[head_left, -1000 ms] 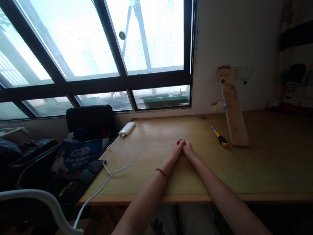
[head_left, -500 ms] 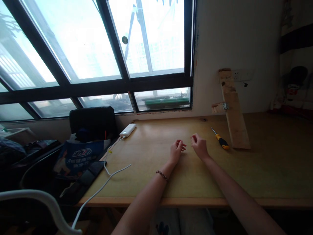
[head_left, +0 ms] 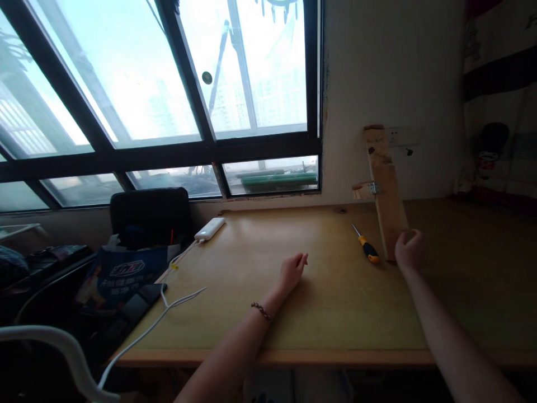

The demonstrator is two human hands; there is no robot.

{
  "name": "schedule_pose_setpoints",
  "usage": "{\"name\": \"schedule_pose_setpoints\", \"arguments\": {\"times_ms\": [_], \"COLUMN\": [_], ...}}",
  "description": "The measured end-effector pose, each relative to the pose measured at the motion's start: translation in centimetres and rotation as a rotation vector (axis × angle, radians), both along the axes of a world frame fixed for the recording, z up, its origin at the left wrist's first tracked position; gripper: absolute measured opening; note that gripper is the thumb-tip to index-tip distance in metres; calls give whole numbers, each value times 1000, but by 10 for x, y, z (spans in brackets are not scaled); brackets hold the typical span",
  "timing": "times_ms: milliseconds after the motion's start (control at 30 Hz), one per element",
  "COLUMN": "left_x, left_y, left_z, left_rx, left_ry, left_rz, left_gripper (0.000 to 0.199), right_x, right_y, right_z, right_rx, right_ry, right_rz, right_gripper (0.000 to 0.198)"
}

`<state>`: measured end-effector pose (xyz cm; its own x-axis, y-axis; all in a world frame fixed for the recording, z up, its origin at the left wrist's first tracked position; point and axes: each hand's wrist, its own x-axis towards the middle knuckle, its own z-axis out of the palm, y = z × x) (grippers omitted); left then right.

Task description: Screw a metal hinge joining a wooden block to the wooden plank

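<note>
My left hand (head_left: 292,272) rests low over the middle of the table, fingers loosely curled together and nothing visible in them. At the right, my right hand (head_left: 410,249) is closed at the lower right edge of a wooden board (head_left: 388,196); its far fingers are hidden. The board leans upright against the wall, with a short wood piece (head_left: 361,191) joined to its left side by a metal hinge (head_left: 375,188). Left of the board's foot lies a screwdriver (head_left: 369,250) with a yellow and black handle, its tip pointing away from me.
A white power bank (head_left: 210,229) with a white cable (head_left: 164,296) lies along the table's left side. Beyond that edge are a black chair (head_left: 150,212) and a blue bag (head_left: 121,274). A wall socket (head_left: 405,135) is behind the board, and windows rise at the back.
My right hand has gone right, from beside the left hand to the wooden board. The left hand's fingers have drawn together. The view has shifted slightly right; board and screwdriver stay put.
</note>
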<state>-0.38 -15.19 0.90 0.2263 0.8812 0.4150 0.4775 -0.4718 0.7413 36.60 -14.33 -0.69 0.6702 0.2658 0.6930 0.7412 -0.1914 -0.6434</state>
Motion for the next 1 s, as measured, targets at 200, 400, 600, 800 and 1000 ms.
{"name": "schedule_pose_setpoints", "arguments": {"times_ms": [200, 400, 600, 800, 1000], "left_x": [25, 118, 222, 270, 255], "left_y": [-6, 12, 40, 52, 46], "left_z": [8, 16, 12, 14, 39], "left_rx": [-90, -308, -588, -700, -654], "left_ry": [-119, -402, -647, -777, -824], "left_rz": [-200, -315, -308, -475, -608], "left_gripper": [31, 25, 43, 33, 30], "right_x": [8, 12, 14, 12, -3], "right_y": [5, 2, 4, 3, -2], "right_z": [1, 8, 12, 17, 32], "right_rx": [-236, -405, -446, -402, -267], "right_ry": [259, 359, 437, 642, 676], "right_rz": [64, 26, 51, 19, 80], "right_gripper": [42, 50, 55, 52, 51]}}
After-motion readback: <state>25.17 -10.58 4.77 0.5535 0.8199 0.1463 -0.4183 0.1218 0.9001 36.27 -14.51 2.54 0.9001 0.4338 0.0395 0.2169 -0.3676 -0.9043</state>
